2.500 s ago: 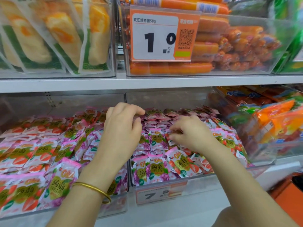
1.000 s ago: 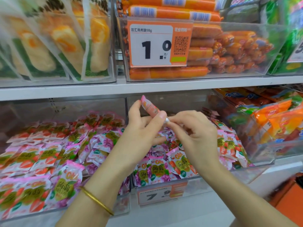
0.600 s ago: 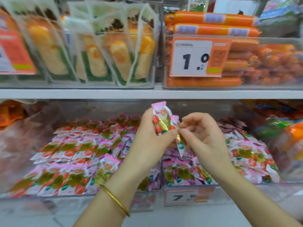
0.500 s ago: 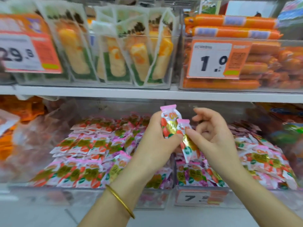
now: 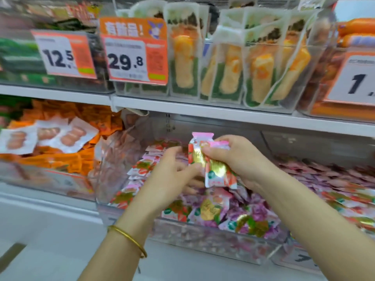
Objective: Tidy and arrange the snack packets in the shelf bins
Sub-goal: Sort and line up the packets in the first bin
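Right hand (image 5: 235, 159) pinched two snack packets (image 5: 213, 165), left hand (image 5: 172, 171) loosely curled, steadying them; best laid flat in the near bin (image 5: 203, 238).

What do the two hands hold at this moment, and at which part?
The right hand pinches two pink snack packets near their upper ends. The left hand touches the rear packet's lower edge with its fingertips; whether it grips cannot be told.

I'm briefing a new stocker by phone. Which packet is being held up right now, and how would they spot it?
Find the white shelf under the 29.8 price tag; below it sits a clear bin of small pink packets. Over that bin, the right hand pinches a strawberry-print packet with a shiny gold label. Unlike its neighbours, it hangs upright in the air.
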A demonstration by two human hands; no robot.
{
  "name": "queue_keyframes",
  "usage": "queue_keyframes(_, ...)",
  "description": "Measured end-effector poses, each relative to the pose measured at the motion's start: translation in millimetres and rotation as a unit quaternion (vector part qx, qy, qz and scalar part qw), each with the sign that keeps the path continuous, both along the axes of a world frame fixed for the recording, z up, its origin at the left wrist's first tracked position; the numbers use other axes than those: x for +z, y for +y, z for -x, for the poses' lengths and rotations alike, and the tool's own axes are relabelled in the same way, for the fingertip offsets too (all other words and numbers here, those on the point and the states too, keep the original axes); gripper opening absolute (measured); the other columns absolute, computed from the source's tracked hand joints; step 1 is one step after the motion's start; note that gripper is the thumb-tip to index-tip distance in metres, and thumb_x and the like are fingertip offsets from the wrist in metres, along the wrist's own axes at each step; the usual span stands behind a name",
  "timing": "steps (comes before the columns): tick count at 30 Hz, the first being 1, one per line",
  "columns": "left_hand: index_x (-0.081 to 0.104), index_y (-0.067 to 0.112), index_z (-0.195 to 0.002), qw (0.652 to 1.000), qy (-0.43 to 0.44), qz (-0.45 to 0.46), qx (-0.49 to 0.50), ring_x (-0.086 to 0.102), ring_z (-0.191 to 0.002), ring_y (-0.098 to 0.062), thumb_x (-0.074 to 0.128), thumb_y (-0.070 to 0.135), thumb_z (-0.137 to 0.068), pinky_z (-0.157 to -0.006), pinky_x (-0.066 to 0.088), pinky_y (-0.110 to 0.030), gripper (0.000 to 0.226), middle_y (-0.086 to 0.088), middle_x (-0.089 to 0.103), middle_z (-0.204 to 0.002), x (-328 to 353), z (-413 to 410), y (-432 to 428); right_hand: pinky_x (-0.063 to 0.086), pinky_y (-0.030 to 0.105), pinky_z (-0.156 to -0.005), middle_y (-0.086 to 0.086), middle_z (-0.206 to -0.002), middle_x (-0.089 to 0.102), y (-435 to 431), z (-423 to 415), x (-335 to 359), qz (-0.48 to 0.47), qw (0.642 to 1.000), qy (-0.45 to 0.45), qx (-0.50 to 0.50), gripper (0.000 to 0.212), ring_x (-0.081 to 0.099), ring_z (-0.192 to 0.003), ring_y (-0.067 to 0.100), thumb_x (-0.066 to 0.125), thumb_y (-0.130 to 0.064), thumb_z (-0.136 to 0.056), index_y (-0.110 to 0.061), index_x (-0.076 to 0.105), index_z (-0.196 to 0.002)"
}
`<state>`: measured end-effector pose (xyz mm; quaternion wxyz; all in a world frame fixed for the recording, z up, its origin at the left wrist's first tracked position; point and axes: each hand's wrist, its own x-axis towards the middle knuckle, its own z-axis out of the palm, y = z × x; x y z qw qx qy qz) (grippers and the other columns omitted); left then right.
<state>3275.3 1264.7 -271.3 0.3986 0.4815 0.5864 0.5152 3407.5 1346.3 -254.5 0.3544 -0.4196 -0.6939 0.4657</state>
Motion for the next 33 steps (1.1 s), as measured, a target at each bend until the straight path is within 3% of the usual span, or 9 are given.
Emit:
queue_keyframes(4,0.041,0.009,-0.133,0.968,0.193,0.004,0.161,0.061,-0.097,-0.03,0.055,0.007,-0.086,-0.085,0.051,-0.046,0.049,-0.013,0.061,-0.109,-13.4,48.9,7.2,0.039,0.017,-0.033,0.003,-0.044,0.058,31.9,49.4,-7.7,0.116,0.993,-0.013,-0.014,0.015,0.05,-0.031,0.006,0.068,-0.004,-0.083,0.0,0.055,-0.076)
queue_keyframes(6,0.044,0.009,-0.131,0.955,0.234,0.015,0.184,0.057,-0.104,-0.032,0.052,0.006,-0.087,-0.089,0.048,-0.046,0.044,-0.016,0.054,-0.122,-15.1,62.0,10.1,0.043,0.018,-0.035,-0.001,-0.04,0.057,42.2,73.5,-15.9,0.155,0.987,-0.044,-0.014,0.021,0.051,-0.029,0.006,0.071,-0.003,-0.08,-0.003,0.052,-0.072)
queue_keyframes(10,0.043,0.014,-0.133,0.941,0.294,0.054,0.16,0.055,-0.107,-0.028,0.047,0.006,-0.09,-0.092,0.046,-0.039,0.044,-0.013,0.051,-0.124,-20.5,72.0,13.0,0.039,0.023,-0.04,0.002,-0.057,0.05,43.2,99.2,-28.0,0.009,0.927,-0.375,0.0,0.035,0.055,-0.058,0.019,0.072,-0.023,-0.082,-0.009,0.046,-0.063)
queue_keyframes(12,0.042,0.016,-0.134,0.939,0.301,0.064,0.153,0.055,-0.107,-0.028,0.045,0.005,-0.09,-0.09,0.047,-0.038,0.045,-0.012,0.05,-0.126,-22.4,76.1,13.5,0.041,0.025,-0.048,0.004,-0.067,0.052,41.4,97.8,-23.8,-0.035,0.899,-0.437,0.009,0.035,0.053,-0.066,0.02,0.068,-0.025,-0.085,-0.01,0.045,-0.064)
queue_keyframes(18,0.042,0.013,-0.134,0.945,0.275,0.038,0.175,0.047,-0.121,-0.024,0.039,-0.001,-0.092,-0.101,0.042,-0.042,0.045,-0.009,0.047,-0.135,-20.9,92.3,12.4,0.044,0.026,-0.062,0.008,-0.089,0.062,47.5,106.5,-15.7,0.002,0.96,-0.279,0.007,0.043,0.058,-0.073,0.02,0.065,-0.038,-0.086,-0.003,0.059,-0.11)
queue_keyframes(20,0.041,0.013,-0.135,0.948,0.262,0.029,0.178,0.047,-0.121,-0.023,0.037,-0.002,-0.092,-0.101,0.042,-0.04,0.045,-0.009,0.048,-0.134,-20.7,93.0,10.9,0.045,0.029,-0.07,0.009,-0.094,0.062,46.0,126.6,-23.0,-0.019,0.967,-0.253,0.019,0.038,0.059,-0.082,0.022,0.066,-0.039,-0.085,-0.007,0.058,-0.105)
queue_keyframes(24,0.042,0.015,-0.134,0.936,0.307,0.043,0.168,0.045,-0.124,-0.023,0.038,-0.006,-0.089,-0.099,0.041,-0.035,0.05,-0.009,0.044,-0.138,-23.0,92.7,11.5,0.055,0.032,-0.057,0.01,-0.079,0.061,40.9,146.3,-27.0,-0.02,0.959,-0.273,0.07,0.027,0.062,-0.057,0.021,0.065,-0.025,-0.088,-0.006,0.052,-0.1)
queue_keyframes(28,0.048,0.018,-0.133,0.921,0.376,0.069,0.079,0.04,-0.13,-0.02,0.036,-0.007,-0.091,-0.101,0.035,-0.028,0.05,-0.005,0.041,-0.143,-28.0,89.6,10.5,0.056,0.041,-0.079,0.019,-0.095,0.067,43.7,121.4,-14.1,-0.073,0.94,-0.327,0.057,0.021,0.069,-0.08,0.031,0.055,-0.011,-0.093,-0.002,0.053,-0.111)
queue_keyframes(33,0.044,0.015,-0.138,0.889,0.437,0.136,-0.011,0.035,-0.135,-0.024,0.037,-0.007,-0.091,-0.106,0.036,-0.036,0.052,-0.008,0.035,-0.149,-33.8,83.7,15.8,0.053,0.028,-0.063,0.014,-0.079,0.068,40.6,67.4,8.5,-0.047,0.941,-0.331,0.052,0.02,0.061,-0.055,0.017,0.043,0.0,-0.094,-0.007,0.059,-0.103)
